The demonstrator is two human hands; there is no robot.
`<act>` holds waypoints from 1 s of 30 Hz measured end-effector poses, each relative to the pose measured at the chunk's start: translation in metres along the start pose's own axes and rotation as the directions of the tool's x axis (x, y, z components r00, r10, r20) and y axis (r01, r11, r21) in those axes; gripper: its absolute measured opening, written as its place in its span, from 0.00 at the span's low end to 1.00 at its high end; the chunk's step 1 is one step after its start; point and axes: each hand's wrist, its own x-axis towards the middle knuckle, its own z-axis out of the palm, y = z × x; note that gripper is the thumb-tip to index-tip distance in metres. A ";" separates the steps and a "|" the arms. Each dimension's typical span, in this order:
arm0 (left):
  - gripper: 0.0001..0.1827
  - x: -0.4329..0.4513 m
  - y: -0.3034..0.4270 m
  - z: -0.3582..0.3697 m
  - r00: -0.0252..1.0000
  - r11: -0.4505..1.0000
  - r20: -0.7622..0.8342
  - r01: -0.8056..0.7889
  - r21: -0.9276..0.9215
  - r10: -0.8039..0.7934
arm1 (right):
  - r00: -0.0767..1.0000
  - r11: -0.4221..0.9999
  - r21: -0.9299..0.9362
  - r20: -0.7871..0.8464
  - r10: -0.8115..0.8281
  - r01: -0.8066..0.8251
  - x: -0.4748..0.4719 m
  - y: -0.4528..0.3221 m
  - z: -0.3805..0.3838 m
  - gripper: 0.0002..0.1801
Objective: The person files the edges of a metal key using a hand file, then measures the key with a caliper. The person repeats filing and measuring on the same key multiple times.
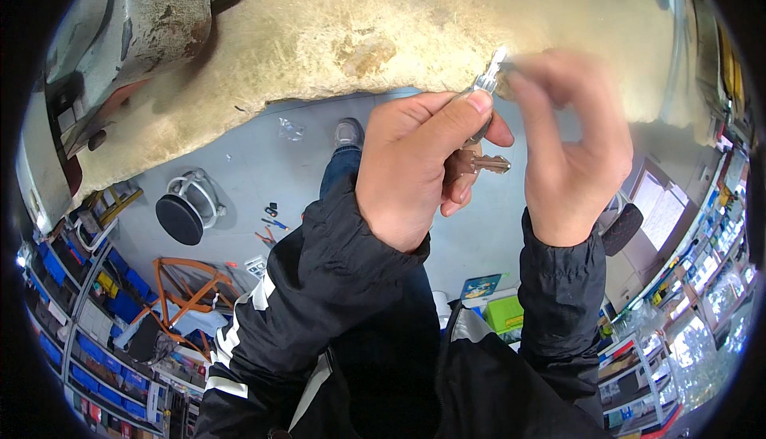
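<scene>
My left hand (413, 140) holds a metal lock part (483, 84), pinched under the thumb and tilted up to the right. A bright silver, blade-like piece (497, 61) rises from its upper end; whether this is a key blade is unclear. Below it a toothed key (492, 164) sticks out to the right from the curled fingers, its bow partly covered. Close beside the bright tip is my right hand (571, 140), blurred, its thumb and forefinger brought near each other. Something small and dark shows at those fingertips, too blurred to name.
Above the hands runs a worn, rough-edged workbench top (287, 38), with a chipped grey bench vise (161, 20) on its left. On the floor stand a round black-seated stool (181, 218) and an orange chair frame (194, 289). Pliers (266, 235) lie near shelves of blue bins (90, 349).
</scene>
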 end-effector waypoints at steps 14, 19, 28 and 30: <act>0.18 -0.003 0.009 0.001 0.993 0.973 0.024 0.120 -0.199 -0.118 | 0.998 0.995 -0.078 0.001 -0.065 0.065 -0.003 -0.010 0.001 0.09; 0.18 -0.002 0.011 0.000 0.985 0.959 0.079 0.168 -0.228 -0.154 | 1.000 0.998 -0.055 -0.001 0.007 -0.007 0.000 -0.011 -0.001 0.09; 0.17 -0.002 0.001 0.007 0.999 0.993 -0.042 0.026 -0.118 -0.031 | 0.987 0.993 -0.114 -0.161 0.018 -0.037 -0.004 -0.010 0.011 0.07; 0.16 0.000 -0.003 0.006 0.999 0.995 -0.038 -0.015 -0.094 0.012 | 0.981 0.992 -0.080 -0.173 0.082 -0.097 -0.004 -0.012 0.011 0.06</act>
